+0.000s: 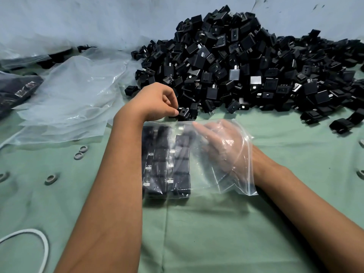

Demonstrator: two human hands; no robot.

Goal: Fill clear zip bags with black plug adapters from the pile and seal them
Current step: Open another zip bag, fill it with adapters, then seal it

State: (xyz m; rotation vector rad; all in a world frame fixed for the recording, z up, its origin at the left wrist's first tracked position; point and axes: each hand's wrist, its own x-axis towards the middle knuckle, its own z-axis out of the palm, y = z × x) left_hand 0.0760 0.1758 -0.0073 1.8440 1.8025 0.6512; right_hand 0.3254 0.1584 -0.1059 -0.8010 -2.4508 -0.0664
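Left hand [157, 101] pinches one black adapter [183, 113] at the near foot of the pile [246, 66]; right hand [222, 148] lies inside the clear zip bag [232, 174], fingers apparently spread, though the film blurs them. The bag rests on the green cloth [197, 233] with adapters in neat rows at its left; best to slot the next into the open column, prongs aligned, mouth held wide. Spare bags [74, 99] lie left, pale backdrop [98, 20] behind.
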